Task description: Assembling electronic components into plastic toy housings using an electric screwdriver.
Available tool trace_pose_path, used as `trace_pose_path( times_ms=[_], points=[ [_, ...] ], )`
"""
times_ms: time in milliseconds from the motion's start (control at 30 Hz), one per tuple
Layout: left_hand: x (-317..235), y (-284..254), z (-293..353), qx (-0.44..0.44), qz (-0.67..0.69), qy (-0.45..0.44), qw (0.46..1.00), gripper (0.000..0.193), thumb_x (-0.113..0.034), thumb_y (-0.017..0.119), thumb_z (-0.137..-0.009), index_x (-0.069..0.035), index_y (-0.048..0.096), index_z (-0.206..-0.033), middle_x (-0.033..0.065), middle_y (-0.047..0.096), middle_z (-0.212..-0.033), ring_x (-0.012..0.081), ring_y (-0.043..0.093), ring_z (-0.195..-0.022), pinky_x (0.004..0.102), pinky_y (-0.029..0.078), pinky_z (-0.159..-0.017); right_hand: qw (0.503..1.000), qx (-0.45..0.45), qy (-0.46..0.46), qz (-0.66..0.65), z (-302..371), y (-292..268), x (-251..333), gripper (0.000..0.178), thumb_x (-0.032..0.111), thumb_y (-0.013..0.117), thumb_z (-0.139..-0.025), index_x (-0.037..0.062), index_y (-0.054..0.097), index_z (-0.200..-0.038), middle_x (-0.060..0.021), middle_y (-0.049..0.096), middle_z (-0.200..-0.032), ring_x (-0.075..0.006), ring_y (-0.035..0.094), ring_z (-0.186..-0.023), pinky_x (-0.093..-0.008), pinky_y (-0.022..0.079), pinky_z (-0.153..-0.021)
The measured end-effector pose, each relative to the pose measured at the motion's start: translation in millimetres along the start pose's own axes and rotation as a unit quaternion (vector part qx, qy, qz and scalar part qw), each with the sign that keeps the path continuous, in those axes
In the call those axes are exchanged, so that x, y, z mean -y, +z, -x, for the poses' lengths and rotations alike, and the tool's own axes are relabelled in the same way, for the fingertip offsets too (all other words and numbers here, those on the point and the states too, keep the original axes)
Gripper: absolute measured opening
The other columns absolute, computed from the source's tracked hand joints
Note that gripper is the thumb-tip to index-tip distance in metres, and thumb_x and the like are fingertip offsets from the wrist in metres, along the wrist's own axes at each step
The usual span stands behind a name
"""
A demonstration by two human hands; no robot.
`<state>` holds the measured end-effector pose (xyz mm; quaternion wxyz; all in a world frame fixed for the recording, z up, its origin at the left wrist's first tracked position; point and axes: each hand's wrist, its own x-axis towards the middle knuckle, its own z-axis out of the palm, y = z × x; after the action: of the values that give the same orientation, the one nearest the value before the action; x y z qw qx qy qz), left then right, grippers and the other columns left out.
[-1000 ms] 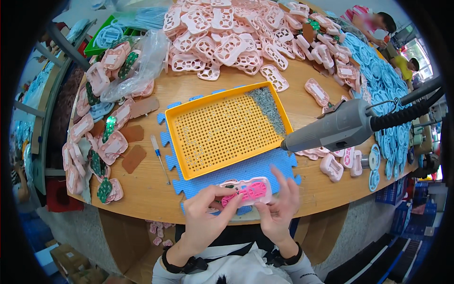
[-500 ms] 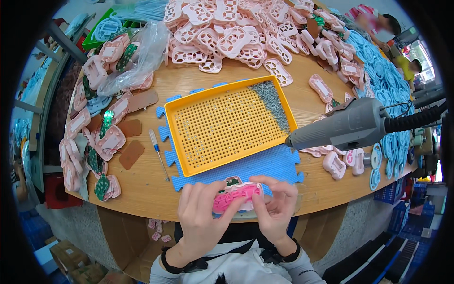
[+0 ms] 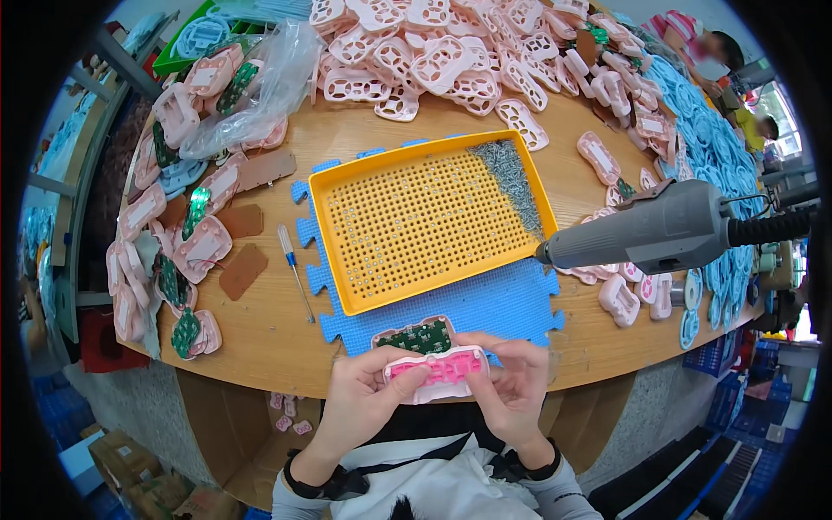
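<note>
Both hands grip a pale pink plastic shell [image 3: 425, 394] with a bright pink insert [image 3: 446, 368] pressed into it, just in front of the blue mat's near edge. My left hand [image 3: 362, 400] is closed on its left end, thumb on the insert. On the right end, my right hand [image 3: 511, 394] pinches with thumb and fingers. Right behind it is another pale pink shell half holding a green circuit board [image 3: 423, 336]; whether it touches the held shell is hidden.
A yellow perforated tray [image 3: 364, 299] with screws [image 3: 510, 186] lies on the blue foam mat [image 3: 472, 303]. A grey electric screwdriver [image 3: 641, 230] reaches in from the right. A hand screwdriver [image 3: 296, 273] lies left. Pink shells [image 3: 442, 65] pile up behind; light-blue parts [image 3: 711, 147] heap right.
The held shell has tilted and its bright pink insert now lies more level. Beyond it, the green circuit board shows much more fully. Both hands stay on the shell.
</note>
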<state>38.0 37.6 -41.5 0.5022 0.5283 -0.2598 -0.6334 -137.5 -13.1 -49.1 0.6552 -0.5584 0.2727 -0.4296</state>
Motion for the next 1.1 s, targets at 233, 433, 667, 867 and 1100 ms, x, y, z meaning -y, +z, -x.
trace_pose_path(
  times_ms=[233,433,667,867,1100],
  points=[
    [-8.9,6.9,5.6,0.108,0.106,-0.067,0.986,0.017,-0.008,0.064,-0.086,0.005,0.062,-0.097,0.0050,0.065,-0.087,0.0052,0.059,-0.075,0.0189,0.049,-0.066,0.992,0.101,0.050,-0.063,10.7,-18.9,-0.4,0.086,0.007,0.084,-0.060,0.0002,0.038,-0.132,-0.0161,0.050,-0.129,-0.0275,0.048,-0.119,-0.0416,0.041,-0.096],
    [6.4,21.9,7.6,0.125,0.153,-0.079,0.977,0.019,-0.009,0.062,-0.088,0.003,0.061,-0.101,0.0041,0.064,-0.087,0.0034,0.058,-0.075,0.0172,0.050,-0.062,0.998,0.053,-0.006,-0.016,23.6,-16.2,-3.0,0.082,0.022,0.088,-0.055,-0.0015,0.047,-0.123,-0.0172,0.055,-0.119,-0.0286,0.052,-0.113,-0.0407,0.041,-0.095],
    [-3.0,0.6,12.7,0.015,-0.111,0.048,0.993,0.046,-0.013,0.077,-0.073,-0.002,0.059,-0.113,0.0023,0.062,-0.081,0.0042,0.056,-0.067,0.0167,0.044,-0.053,0.992,-0.062,0.024,-0.111,25.8,-16.6,-16.6,0.090,0.038,0.085,-0.053,-0.0072,0.043,-0.119,-0.0178,0.057,-0.110,-0.0284,0.058,-0.104,-0.0381,0.048,-0.089],
    [15.8,-26.2,-2.7,-0.048,-0.524,0.282,0.802,0.073,-0.018,0.085,-0.056,-0.006,0.052,-0.120,0.0123,0.055,-0.113,0.0320,0.050,-0.107,0.0397,0.035,-0.094,0.993,-0.104,0.048,0.002,15.5,-29.9,-11.1,0.098,0.050,0.082,-0.051,-0.0060,0.042,-0.120,-0.0172,0.048,-0.118,-0.0280,0.059,-0.105,-0.0369,0.049,-0.088],
    [31.8,-29.7,-8.9,-0.038,-0.300,0.305,0.903,0.072,-0.011,0.085,-0.058,-0.003,0.048,-0.119,0.0159,0.053,-0.119,0.0286,0.051,-0.112,0.0402,0.042,-0.095,0.992,-0.116,0.029,-0.032,12.0,-24.4,-14.9,0.099,0.044,0.083,-0.053,-0.0058,0.039,-0.125,-0.0159,0.051,-0.115,-0.0288,0.059,-0.105,-0.0383,0.048,-0.089]
  ],
)
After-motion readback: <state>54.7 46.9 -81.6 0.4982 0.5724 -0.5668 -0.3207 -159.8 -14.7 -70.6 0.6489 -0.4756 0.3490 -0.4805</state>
